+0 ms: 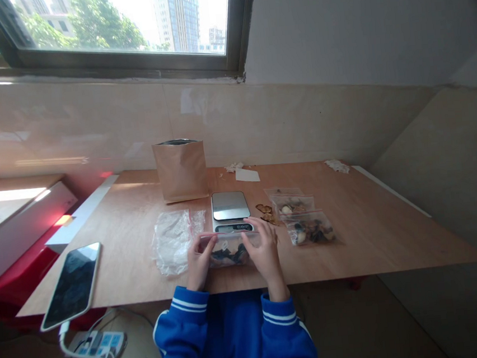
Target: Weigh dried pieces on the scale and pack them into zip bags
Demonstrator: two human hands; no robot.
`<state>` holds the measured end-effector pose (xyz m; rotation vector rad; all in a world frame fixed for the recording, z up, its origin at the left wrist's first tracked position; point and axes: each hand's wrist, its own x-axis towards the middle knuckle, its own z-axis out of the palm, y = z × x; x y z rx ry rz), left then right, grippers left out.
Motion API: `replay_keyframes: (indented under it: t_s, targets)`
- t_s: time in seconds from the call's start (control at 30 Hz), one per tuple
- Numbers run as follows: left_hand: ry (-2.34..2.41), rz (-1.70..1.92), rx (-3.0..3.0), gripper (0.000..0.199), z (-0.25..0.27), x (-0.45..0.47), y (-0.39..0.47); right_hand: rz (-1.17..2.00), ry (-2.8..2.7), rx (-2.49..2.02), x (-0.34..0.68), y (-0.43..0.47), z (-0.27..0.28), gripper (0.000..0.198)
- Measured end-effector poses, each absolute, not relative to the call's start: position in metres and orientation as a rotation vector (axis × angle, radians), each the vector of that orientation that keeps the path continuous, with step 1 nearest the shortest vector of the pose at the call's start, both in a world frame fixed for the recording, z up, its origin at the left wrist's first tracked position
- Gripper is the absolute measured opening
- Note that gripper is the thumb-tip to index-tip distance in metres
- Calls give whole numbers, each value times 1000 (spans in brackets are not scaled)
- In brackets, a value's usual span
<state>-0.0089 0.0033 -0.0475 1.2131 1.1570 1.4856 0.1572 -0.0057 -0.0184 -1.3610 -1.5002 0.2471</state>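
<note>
A clear zip bag (229,253) with dark and pale dried pieces inside lies in front of me near the table's front edge. My left hand (200,257) pinches its top edge at the left, thumb on the seal. At the other end of the seal, my right hand (263,250) grips the bag between thumb and fingers. Just behind the bag stands a digital scale (230,205) with a bare metal plate and a lit display. A few brown dried slices (266,213) lie on the table right of the scale.
Filled zip bags (313,229) lie to the right, flat clear bags (172,241) to the left. A brown paper pouch (181,172) stands behind. A phone (72,285) with a charging cable lies at the front left. White paper (247,175) sits near the wall.
</note>
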Motion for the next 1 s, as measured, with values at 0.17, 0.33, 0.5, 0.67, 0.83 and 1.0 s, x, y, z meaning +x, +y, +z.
replay_keyframes:
  t_s: [0.17, 0.33, 0.5, 0.67, 0.83, 1.0]
  targets:
    - [1095, 1560, 1425, 20, -37, 1, -6, 119, -1803, -1372, 134, -16, 3, 11]
    - [1079, 1596, 1606, 22, -35, 0, -12, 86, -1810, -1333, 129, -14, 2, 20]
    - [1072, 1591, 1639, 26, -36, 3, -14, -24, -1742, -1297, 127, -15, 3, 28]
    - [1143, 1667, 1657, 24, -33, 6, -13, -47, -1720, -1304, 132, -14, 0, 24]
    - [1191, 1709, 1672, 22, -28, 4, -15, -85, -1677, -1281, 143, -10, -8, 26]
    - [1230, 1681, 1668, 21, -20, 3, -15, -96, -1586, -1266, 141, -13, -10, 27]
